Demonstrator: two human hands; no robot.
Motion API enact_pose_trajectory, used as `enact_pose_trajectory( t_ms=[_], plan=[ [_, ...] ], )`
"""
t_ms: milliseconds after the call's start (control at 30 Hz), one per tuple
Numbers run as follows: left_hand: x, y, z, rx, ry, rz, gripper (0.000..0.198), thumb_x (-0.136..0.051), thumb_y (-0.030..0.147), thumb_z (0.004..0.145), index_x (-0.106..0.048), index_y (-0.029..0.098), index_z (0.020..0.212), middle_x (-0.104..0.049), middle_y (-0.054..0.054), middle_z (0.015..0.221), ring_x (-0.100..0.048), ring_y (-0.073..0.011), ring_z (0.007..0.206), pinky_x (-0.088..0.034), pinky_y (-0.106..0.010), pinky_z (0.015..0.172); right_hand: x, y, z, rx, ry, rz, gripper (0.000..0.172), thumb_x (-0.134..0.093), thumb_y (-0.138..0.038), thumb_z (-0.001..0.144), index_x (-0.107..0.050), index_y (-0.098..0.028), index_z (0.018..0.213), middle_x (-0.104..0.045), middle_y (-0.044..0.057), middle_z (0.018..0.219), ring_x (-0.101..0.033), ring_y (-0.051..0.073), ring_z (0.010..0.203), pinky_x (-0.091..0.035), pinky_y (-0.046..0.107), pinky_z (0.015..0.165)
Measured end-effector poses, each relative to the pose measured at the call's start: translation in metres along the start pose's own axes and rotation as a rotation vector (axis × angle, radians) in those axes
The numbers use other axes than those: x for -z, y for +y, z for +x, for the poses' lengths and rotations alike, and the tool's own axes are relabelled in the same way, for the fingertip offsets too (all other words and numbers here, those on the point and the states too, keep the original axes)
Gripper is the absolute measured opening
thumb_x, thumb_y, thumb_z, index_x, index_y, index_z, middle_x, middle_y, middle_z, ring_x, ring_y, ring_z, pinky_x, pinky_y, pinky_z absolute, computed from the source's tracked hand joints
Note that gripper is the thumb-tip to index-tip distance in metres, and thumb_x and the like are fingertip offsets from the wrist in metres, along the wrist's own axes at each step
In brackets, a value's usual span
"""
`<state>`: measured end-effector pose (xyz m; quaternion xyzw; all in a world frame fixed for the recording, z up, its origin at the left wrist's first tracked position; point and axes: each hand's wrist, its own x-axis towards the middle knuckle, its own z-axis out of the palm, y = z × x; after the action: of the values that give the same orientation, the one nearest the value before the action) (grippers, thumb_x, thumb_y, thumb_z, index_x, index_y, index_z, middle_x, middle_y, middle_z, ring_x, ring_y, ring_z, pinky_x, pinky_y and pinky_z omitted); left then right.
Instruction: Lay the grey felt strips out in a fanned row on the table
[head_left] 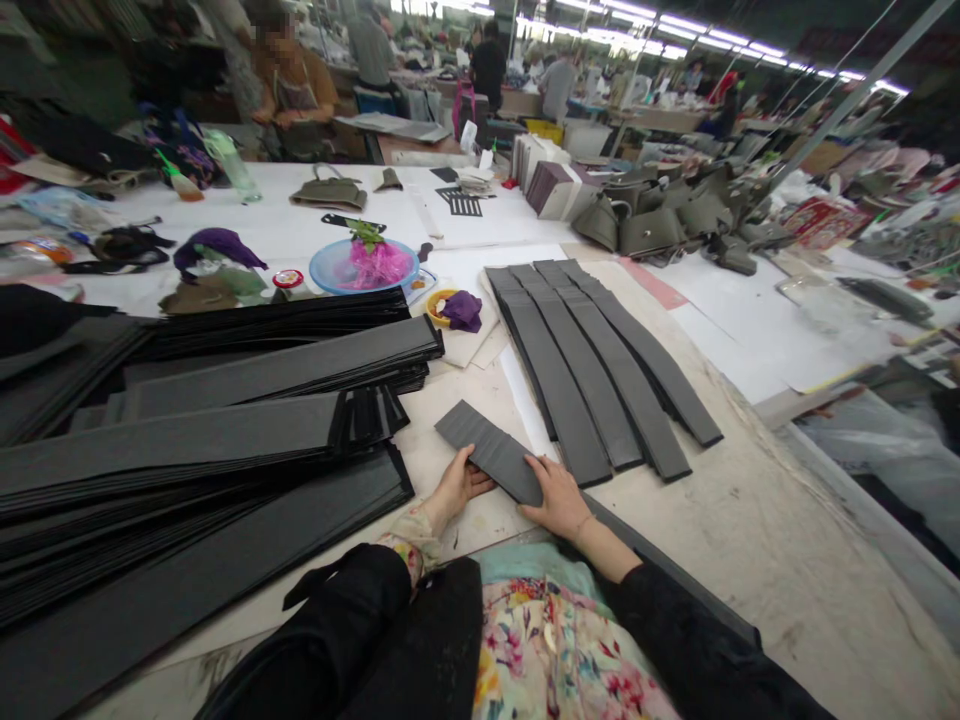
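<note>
A long dark grey strip [491,446] of stiff sheet material lies slantwise in front of me, its far end toward the middle of the table. My left hand [454,488] grips its near edge close to that end, thumb on top and the other fingers partly underneath. Farther along, my right hand [556,500] holds the same strip from above, fingers across its upper face and thumb at the near edge. The strip's other end runs under my right forearm. Just beyond, overlapping rows of similar grey strips [592,370] are laid out side by side.
Thick stacks of black-edged strips [187,440] cover the left side. Behind them stand a blue basin [322,268] with a pink bag and a yellow bowl [435,312] with purple cloth. Olive-grey bags [660,225] pile up at the back right. A person [300,85] works across the table.
</note>
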<state>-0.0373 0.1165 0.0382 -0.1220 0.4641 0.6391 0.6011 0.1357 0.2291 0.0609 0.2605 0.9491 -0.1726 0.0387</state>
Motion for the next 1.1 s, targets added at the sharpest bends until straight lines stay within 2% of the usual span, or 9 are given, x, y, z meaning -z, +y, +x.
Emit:
enact_pose_trajectory(
  t_ms=[267,533,667,833,1100],
  plan=[
    [0.001,0.007,-0.005,0.054,-0.045,-0.011,0.029,-0.046,0.04,0.079,-0.055,0.013,0.085,-0.063,-0.006,0.073,-0.063,-0.018,0.065,-0.053,-0.034,0.065,-0.002,-0.004,0.007,-0.012,-0.019,-0.031,0.086,-0.063,-0.045,0.061,-0.029,-0.018,0.135,-0.038,0.016,0.131,-0.036,0.029,0.12,-0.029,0.04,0.098],
    [0.011,0.015,0.01,-0.127,0.122,0.005,0.027,-0.055,0.029,0.078,-0.05,0.016,0.101,-0.065,-0.007,0.083,-0.063,-0.0154,0.064,-0.053,-0.031,0.069,-0.003,-0.005,0.008,-0.016,-0.047,-0.03,0.085,-0.063,-0.045,0.062,-0.028,-0.018,0.135,-0.038,0.016,0.132,-0.034,0.028,0.122,-0.027,0.04,0.099],
    [0.017,0.016,0.013,-0.126,0.133,0.02,0.026,-0.056,0.027,0.077,-0.051,0.015,0.099,-0.065,-0.009,0.085,-0.064,-0.0169,0.064,-0.054,-0.032,0.065,-0.002,-0.006,0.009,-0.02,-0.044,-0.023,0.086,-0.062,-0.046,0.062,-0.028,-0.018,0.135,-0.037,0.015,0.132,-0.034,0.028,0.122,-0.028,0.04,0.098],
    [0.015,0.017,0.011,-0.121,0.14,0.025,0.026,-0.056,0.027,0.077,-0.052,0.014,0.099,-0.066,-0.01,0.083,-0.064,-0.0181,0.064,-0.054,-0.032,0.064,-0.002,-0.007,0.012,-0.025,-0.075,-0.025,0.087,-0.062,-0.047,0.062,-0.026,-0.018,0.136,-0.037,0.016,0.133,-0.034,0.029,0.122,-0.028,0.041,0.097],
    [0.018,0.026,0.013,-0.22,0.202,0.016,0.021,-0.051,0.027,0.081,-0.05,0.015,0.098,-0.064,-0.008,0.08,-0.064,-0.0165,0.06,-0.055,-0.033,0.062,-0.002,-0.009,0.012,-0.031,-0.067,-0.042,0.088,-0.062,-0.044,0.061,-0.025,-0.017,0.137,-0.037,0.017,0.133,-0.033,0.028,0.123,-0.027,0.041,0.098]
  ],
)
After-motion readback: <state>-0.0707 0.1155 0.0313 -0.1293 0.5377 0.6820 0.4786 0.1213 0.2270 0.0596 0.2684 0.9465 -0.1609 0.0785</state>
